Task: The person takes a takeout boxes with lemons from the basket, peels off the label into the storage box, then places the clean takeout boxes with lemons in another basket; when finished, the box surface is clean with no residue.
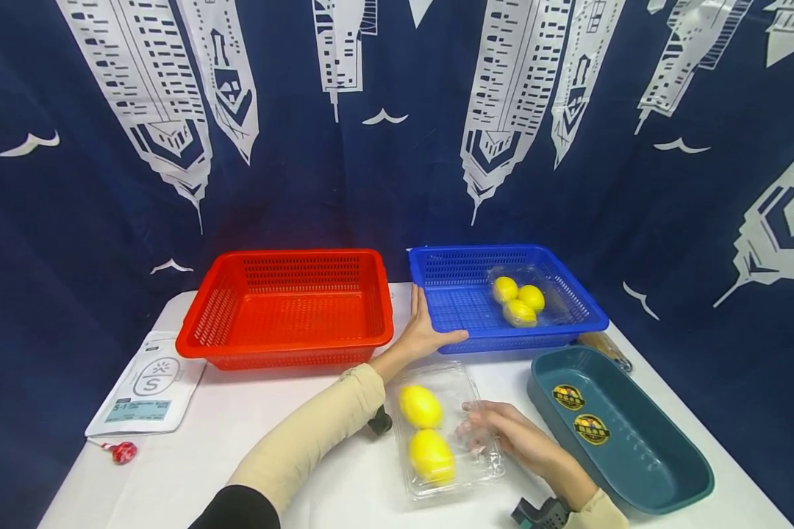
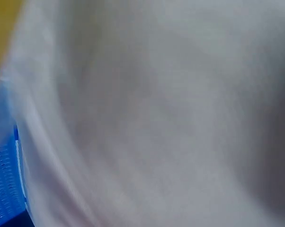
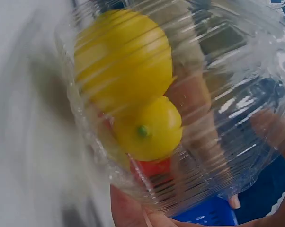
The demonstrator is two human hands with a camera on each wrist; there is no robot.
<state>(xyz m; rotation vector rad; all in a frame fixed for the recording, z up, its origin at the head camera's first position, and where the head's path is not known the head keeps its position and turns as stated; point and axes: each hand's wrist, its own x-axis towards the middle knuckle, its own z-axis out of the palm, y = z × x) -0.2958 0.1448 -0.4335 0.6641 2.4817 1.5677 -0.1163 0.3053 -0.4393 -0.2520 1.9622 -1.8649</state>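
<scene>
1. A white counter [image 1: 192, 455] fills the lower half of the head view, with a dark blue curtain printed with white towers behind it.
2. A red basket [image 1: 284, 353] sits at centre left of the frame.
3. A blue basket [image 1: 450, 301] sits just right of it at centre, holding three lemons [image 1: 518, 300] that seem to lie in a clear pack.
4. A teal tray [image 1: 635, 455] lies at lower right, with two round stickers on its floor.
5. A clear plastic box [image 1: 483, 463] lies at lower centre, just below the blue basket. Inside are two yellow lemons [image 1: 426, 432], one above the other in the frame.
6. A white packet [image 1: 148, 386] lies at lower left, below the red basket's corner, with a small red object [image 1: 123, 452] near it.
7. The left hand [image 1: 423, 330] rests against the blue basket's near left corner, fingers straight, its grip wide and holding nothing.
8. The right hand [image 1: 509, 433] lies on the box's right side, fingers over the plastic. Whether they clasp it or merely rest there cannot be told.
9. The left wrist view is a blur of pale grey with a sliver of blue at its lower left.
</scene>
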